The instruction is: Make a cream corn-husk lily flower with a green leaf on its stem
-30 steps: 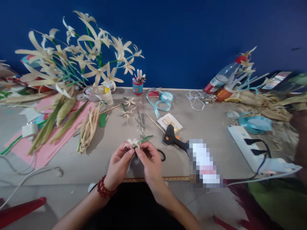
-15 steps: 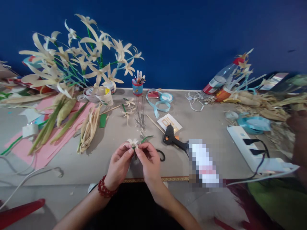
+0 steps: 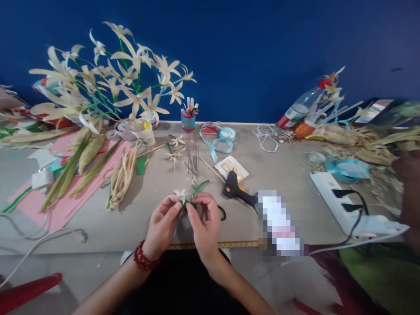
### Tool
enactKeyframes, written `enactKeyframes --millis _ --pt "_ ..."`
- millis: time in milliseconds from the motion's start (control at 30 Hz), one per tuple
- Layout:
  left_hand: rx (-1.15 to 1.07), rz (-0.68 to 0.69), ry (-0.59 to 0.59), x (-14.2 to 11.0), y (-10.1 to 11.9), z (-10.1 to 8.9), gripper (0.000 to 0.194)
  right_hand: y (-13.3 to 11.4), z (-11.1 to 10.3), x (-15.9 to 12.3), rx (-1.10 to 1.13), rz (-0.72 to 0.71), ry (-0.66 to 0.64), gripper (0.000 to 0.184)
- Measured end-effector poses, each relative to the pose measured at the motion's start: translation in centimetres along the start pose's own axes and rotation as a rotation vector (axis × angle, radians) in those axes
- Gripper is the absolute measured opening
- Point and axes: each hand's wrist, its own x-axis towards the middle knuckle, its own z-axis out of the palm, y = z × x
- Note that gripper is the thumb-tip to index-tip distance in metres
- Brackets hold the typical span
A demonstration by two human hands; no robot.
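Both my hands meet over the near middle of the grey table [image 3: 288,166]. My left hand [image 3: 163,226], with a red bead bracelet at the wrist, pinches the base of a small cream husk flower [image 3: 182,194]. My right hand [image 3: 205,223] is closed in a pinch on the green tape strip [image 3: 198,190] that runs up and to the right from the flower's base. The flower's petals stick out above my fingertips.
A black glue gun [image 3: 236,190] lies just right of my hands. A bouquet of cream flowers [image 3: 114,83], corn husks [image 3: 122,175] and pink paper [image 3: 62,192] lie left. Wires [image 3: 193,159], blue ribbon [image 3: 218,140], a white power strip [image 3: 348,201] and another person's arm [image 3: 408,188] are right.
My right hand's fingers shifted on the flower's base and the green strip now stands up more, angled to the upper right. The flower stays in the same place.
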Motion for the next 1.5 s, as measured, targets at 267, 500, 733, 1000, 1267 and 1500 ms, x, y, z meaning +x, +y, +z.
enactKeyframes --millis 267,500,733,1000,1267,1500 --pt "0.069 0.079 0.027 0.0 -0.2 -0.2 0.017 -0.8 -0.4 0.0 -0.266 -0.332 -0.079 0.024" --pt "0.164 0.106 -0.003 -0.2 -0.3 -0.5 0.014 -0.2 -0.1 0.0 -0.191 -0.286 -0.050 0.024" --pt "0.240 0.163 -0.008 0.0 -0.8 -0.9 0.016 0.0 0.0 0.0 -0.150 -0.261 -0.034 0.021" --pt "0.372 0.258 -0.010 0.1 -0.2 -0.6 0.014 0.0 0.2 0.2 -0.111 -0.184 -0.014 0.014" --pt "0.514 0.478 -0.081 0.3 0.7 -0.3 0.002 0.0 0.0 0.1 -0.040 -0.129 -0.033 0.013" --pt "0.860 0.679 -0.259 -0.1 2.3 -0.3 0.020 0.6 -0.3 0.2 0.087 -0.021 -0.023 0.005"
